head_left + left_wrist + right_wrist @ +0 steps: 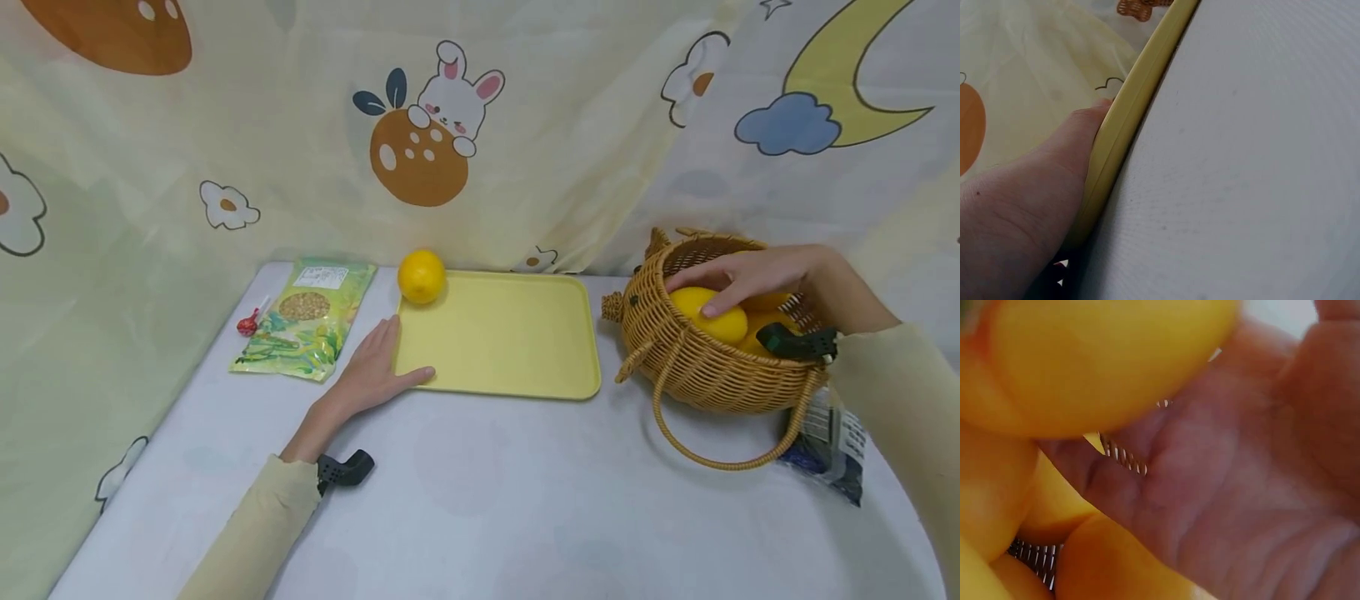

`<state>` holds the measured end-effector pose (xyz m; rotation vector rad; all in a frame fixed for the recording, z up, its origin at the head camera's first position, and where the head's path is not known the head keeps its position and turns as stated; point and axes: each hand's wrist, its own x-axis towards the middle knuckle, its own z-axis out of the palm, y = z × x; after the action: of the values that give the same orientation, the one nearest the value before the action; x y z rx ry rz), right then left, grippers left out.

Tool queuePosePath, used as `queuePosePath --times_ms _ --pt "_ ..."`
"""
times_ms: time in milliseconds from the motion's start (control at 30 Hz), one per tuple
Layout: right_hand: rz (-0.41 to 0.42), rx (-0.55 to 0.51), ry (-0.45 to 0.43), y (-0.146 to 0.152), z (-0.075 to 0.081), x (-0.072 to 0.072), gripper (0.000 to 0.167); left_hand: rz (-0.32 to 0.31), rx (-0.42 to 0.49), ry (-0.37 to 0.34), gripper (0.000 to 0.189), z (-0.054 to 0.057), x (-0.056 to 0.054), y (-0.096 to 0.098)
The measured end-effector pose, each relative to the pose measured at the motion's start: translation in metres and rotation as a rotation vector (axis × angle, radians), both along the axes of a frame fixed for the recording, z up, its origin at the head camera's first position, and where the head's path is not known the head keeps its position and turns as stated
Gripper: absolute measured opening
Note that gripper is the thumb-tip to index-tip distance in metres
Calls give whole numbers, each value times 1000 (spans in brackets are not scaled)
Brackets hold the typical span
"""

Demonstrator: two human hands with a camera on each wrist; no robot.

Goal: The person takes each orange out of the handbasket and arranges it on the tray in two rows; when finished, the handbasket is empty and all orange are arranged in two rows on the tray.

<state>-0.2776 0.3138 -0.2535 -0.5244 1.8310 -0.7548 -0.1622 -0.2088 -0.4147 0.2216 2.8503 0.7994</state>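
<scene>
My right hand reaches into a wicker basket shaped like a pig and grips a lemon. The thumb lies over the lemon's near side, and the fingers go down behind it. In the right wrist view the lemon looks smooth and oval, with several yellow-orange fruits beneath it. My left hand rests against the front left corner of a yellow tray, fingers straight along its left side and thumb at the front rim. A round orange-yellow fruit sits at the tray's back left corner.
A green bag of grains lies left of the tray, beside a red lollipop. The basket's handle hangs down toward the front. Partly under the basket is a dark package. A printed cloth hangs behind the table.
</scene>
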Motion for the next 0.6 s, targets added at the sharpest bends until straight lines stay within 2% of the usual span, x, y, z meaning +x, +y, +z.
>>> queuePosePath --times_ms 133,233,467,600 --pt "10 22 -12 -3 -3 -1 73 -3 -1 1 117 2 1 0" --pt "7 31 -15 -5 -4 -1 76 -1 -2 -4 117 3 0 1" --pt "11 -8 -6 -5 -4 -2 59 3 3 -8 116 3 0 1" --pt "-2 -17 115 -4 -4 -2 51 -1 -5 -9 116 3 0 0"
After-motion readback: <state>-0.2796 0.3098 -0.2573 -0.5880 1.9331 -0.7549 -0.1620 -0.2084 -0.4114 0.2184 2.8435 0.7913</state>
